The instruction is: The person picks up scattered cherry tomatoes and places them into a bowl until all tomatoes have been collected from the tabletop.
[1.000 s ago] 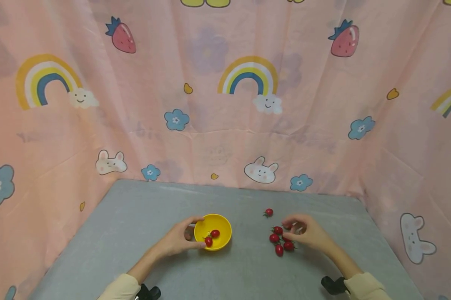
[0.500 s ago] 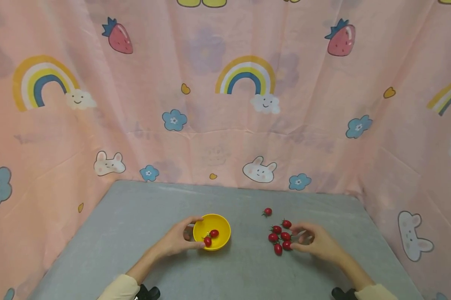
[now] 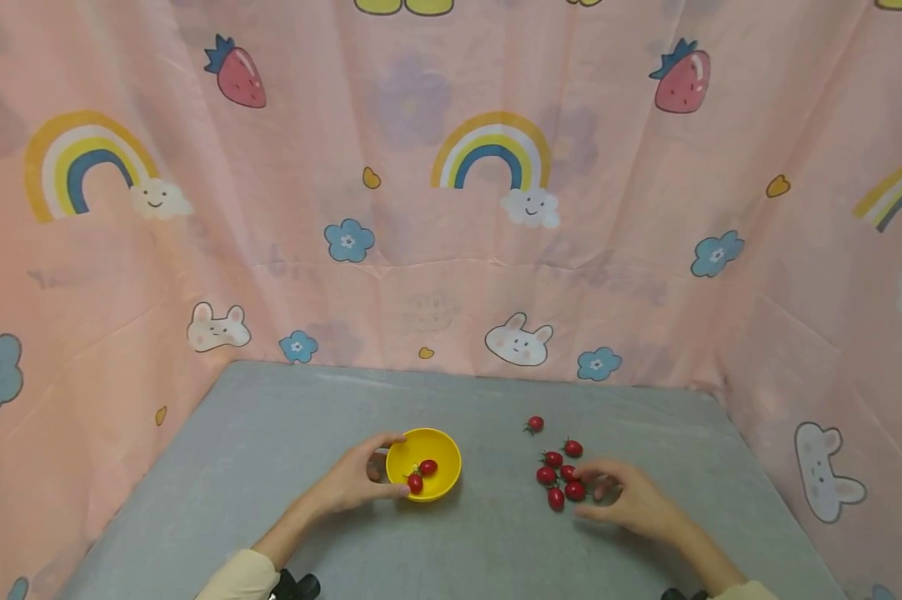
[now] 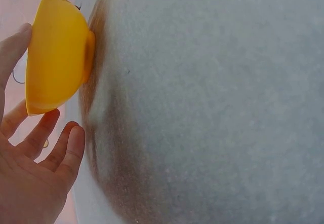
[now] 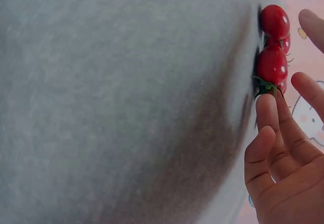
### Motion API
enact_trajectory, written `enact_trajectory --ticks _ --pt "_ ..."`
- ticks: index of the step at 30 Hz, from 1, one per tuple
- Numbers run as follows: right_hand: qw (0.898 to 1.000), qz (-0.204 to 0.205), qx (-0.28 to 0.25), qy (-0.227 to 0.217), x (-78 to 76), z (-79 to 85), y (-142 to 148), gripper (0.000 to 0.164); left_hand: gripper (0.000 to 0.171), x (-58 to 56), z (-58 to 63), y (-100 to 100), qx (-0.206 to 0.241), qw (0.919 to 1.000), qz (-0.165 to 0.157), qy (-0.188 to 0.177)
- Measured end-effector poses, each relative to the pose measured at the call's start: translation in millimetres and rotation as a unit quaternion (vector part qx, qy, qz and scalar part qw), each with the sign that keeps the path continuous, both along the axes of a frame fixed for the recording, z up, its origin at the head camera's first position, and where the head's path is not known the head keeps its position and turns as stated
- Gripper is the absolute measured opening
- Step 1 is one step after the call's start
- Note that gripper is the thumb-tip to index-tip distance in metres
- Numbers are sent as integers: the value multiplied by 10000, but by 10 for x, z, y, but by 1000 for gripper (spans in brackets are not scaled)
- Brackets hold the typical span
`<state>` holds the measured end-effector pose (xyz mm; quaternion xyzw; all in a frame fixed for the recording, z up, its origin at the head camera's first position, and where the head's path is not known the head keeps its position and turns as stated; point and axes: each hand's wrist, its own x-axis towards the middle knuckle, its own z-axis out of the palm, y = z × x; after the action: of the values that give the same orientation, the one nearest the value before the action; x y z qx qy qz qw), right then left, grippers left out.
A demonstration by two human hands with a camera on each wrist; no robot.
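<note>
A yellow bowl stands on the table, with two cherry tomatoes inside. My left hand holds it from the left, thumb on the near rim and index finger on the far one; in the left wrist view the bowl's side shows between them. To the right lies a cluster of several red cherry tomatoes with green stems. Beside this cluster is my right hand, thumb and fingers apart, fingertips right at the nearest tomatoes. In the right wrist view those fingers overlap the stem of one tomato.
One cherry tomato lies apart, farther back than the cluster. The grey table meets a pink patterned curtain at the back and along both sides.
My right hand has drawn back from over the cluster to its right side, then a little nearer to me, uncovering a far tomato. The left hand and bowl stay in place.
</note>
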<state>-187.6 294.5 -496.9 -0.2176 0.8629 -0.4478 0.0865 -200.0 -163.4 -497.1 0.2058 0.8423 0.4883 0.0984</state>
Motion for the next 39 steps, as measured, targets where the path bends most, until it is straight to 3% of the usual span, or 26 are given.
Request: enact_trajectory --ticks 8,15,26,39 --pt "9995 141 242 122 -46 -41 -1 43 71 7 10 1 33 10000 -45 8" --pt "9985 -14 556 17 -59 -46 -33 32 70 -8 -5 9 -156 9999 15 40" --pt "9991 -117 377 -133 -82 -25 -41 29 69 -8 4 17 -137 9999 -12 42" --pt "9986 -153 488 117 -138 137 -19 24 69 -17 6 14 -144 9999 -8 41"
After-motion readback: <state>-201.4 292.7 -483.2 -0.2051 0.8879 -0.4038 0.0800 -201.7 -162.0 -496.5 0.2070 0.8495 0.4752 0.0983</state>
